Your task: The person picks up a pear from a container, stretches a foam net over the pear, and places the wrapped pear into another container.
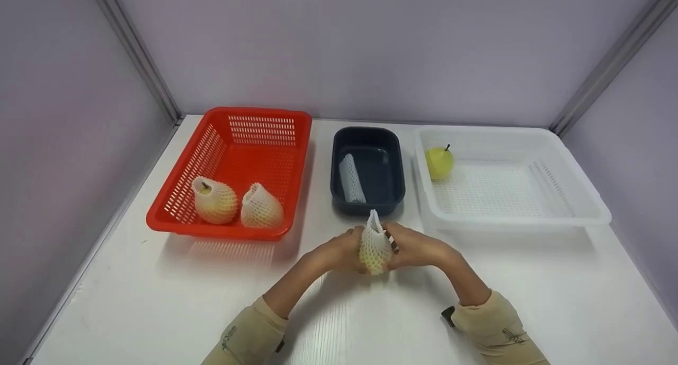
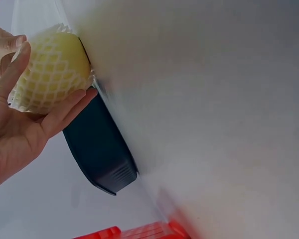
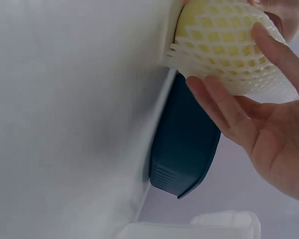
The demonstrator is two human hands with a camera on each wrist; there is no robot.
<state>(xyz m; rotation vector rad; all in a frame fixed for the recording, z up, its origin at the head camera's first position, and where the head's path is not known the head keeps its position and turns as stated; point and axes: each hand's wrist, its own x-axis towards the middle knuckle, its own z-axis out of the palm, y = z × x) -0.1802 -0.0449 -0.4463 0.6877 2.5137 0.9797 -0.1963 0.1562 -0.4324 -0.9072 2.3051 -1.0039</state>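
Note:
A yellow pear [image 2: 72, 55] in a white foam net sleeve [image 1: 374, 247] is held between both hands, just in front of the dark blue bin. My left hand [image 1: 345, 250] grips it from the left, thumb on one side and fingers on the other. From the right, my right hand [image 3: 269, 107] holds it the same way, fingertips against the net. The net's open top points up past the fingers in the head view. Bare yellow skin shows at the pear's lower end in the wrist views.
A red basket [image 1: 302, 158] at left holds two netted pears [image 1: 214, 202]. In the dark blue bin [image 1: 394, 169] lies a flat foam net [image 1: 350, 178]. The white basket [image 1: 577, 169] at right contains one bare pear [image 1: 439, 162]. Grey panels [image 1: 339, 47] enclose the table.

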